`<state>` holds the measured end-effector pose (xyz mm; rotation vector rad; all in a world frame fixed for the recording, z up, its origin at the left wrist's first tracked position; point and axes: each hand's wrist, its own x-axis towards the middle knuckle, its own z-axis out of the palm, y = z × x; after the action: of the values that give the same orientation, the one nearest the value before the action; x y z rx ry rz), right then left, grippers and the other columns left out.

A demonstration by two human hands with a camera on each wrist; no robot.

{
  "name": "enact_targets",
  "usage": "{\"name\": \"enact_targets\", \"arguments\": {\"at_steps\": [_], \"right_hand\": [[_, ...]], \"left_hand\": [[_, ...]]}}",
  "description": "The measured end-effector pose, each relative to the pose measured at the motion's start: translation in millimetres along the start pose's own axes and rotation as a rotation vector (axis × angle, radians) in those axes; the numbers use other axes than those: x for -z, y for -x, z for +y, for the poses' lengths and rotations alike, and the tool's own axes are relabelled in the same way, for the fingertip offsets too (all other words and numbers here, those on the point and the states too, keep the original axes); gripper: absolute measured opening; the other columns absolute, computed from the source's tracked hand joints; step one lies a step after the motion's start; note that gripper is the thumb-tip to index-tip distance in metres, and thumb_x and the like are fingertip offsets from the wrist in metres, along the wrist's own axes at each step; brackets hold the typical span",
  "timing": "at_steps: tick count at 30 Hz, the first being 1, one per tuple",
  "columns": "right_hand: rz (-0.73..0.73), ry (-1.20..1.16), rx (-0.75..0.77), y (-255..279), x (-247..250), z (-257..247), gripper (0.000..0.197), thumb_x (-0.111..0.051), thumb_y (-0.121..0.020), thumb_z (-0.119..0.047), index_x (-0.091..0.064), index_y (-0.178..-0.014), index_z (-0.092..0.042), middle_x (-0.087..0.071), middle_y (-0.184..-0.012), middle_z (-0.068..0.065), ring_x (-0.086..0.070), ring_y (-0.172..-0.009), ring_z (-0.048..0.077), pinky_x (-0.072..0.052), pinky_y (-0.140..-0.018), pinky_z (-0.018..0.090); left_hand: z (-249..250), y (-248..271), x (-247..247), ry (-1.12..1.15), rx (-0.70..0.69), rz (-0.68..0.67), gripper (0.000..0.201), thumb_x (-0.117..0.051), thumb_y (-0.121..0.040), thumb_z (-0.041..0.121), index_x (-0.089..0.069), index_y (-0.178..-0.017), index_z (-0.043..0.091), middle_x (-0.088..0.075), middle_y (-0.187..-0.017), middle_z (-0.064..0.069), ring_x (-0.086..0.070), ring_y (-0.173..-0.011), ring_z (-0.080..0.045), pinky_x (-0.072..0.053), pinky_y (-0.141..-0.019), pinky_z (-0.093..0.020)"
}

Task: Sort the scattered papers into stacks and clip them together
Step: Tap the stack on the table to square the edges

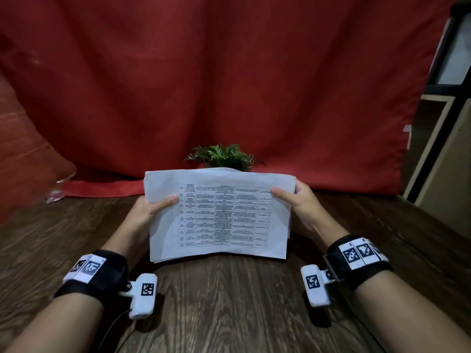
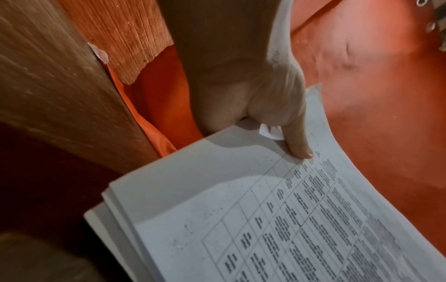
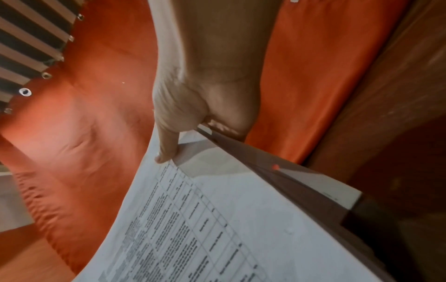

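Both thumbs pin the stack of printed sheets: left hand, right hand; its offset lower edges near the wooden table could slip unclipped.

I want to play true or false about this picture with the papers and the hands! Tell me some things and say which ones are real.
1. Both hands hold the stack of papers. True: the left hand and the right hand each pinch one side.
2. The top page is blank. False: it shows a printed table.
3. A green plant stands behind the papers. True.
4. The cloth at the back is blue. False: it is red.
5. A clip already holds the stack together. False: no clip shows on it.
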<state>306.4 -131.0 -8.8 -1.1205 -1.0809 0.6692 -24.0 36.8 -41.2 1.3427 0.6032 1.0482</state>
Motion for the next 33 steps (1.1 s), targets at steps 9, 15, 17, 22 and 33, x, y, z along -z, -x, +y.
{"name": "enact_targets", "arguments": {"at_steps": [9, 15, 17, 22, 33], "right_hand": [[-0.004, -0.056, -0.070, 5, 1, 14, 0.031, -0.071, -0.085, -0.004, -0.066, -0.116, -0.004, -0.076, -0.109, 0.012, -0.073, -0.092, 0.025, -0.060, -0.081, 0.037], [-0.131, -0.102, -0.175, 16, 9, 15, 0.042, -0.072, -0.086, -0.003, -0.062, -0.126, 0.005, -0.070, -0.122, 0.022, -0.069, -0.107, 0.038, -0.056, -0.096, 0.047], [-0.122, -0.075, -0.197, 17, 4, 14, 0.037, -0.071, -0.087, -0.001, -0.065, -0.122, 0.007, -0.071, -0.119, 0.024, -0.067, -0.110, 0.041, -0.055, -0.098, 0.048], [-0.007, -0.100, -0.115, 13, -2, 2, 0.027, -0.072, -0.086, 0.001, -0.070, -0.113, 0.006, -0.074, -0.111, 0.022, -0.073, -0.097, 0.033, -0.060, -0.088, 0.043], [-0.106, 0.137, -0.196, 7, 14, 32, 0.030, -0.077, -0.085, -0.003, -0.072, -0.114, -0.005, -0.076, -0.113, 0.011, -0.071, -0.107, 0.031, -0.056, -0.096, 0.046]], "left_hand": [[-4, 9, 6, 0.023, 0.037, -0.065, 0.048, -0.075, -0.086, 0.014, -0.069, -0.133, 0.003, -0.073, -0.132, -0.022, -0.072, -0.116, -0.043, -0.054, -0.105, -0.054], [-6, 15, 8, -0.028, 0.066, -0.138, 0.046, -0.075, -0.085, 0.014, -0.072, -0.130, 0.004, -0.071, -0.133, -0.027, -0.068, -0.120, -0.050, -0.051, -0.109, -0.062], [-5, 15, 5, -0.031, 0.068, -0.106, 0.049, -0.080, -0.081, 0.014, -0.072, -0.128, 0.002, -0.071, -0.131, -0.027, -0.066, -0.122, -0.053, -0.048, -0.111, -0.064], [3, 6, -8, -0.017, -0.018, 0.030, 0.044, -0.088, -0.082, 0.010, -0.075, -0.124, 0.005, -0.075, -0.125, -0.023, -0.069, -0.119, -0.051, -0.051, -0.108, -0.066], [-6, -5, 0, -0.203, 0.281, -0.209, 0.085, -0.104, -0.057, 0.034, -0.072, -0.130, 0.005, -0.075, -0.131, -0.016, -0.073, -0.119, -0.038, -0.057, -0.106, -0.053]]}}
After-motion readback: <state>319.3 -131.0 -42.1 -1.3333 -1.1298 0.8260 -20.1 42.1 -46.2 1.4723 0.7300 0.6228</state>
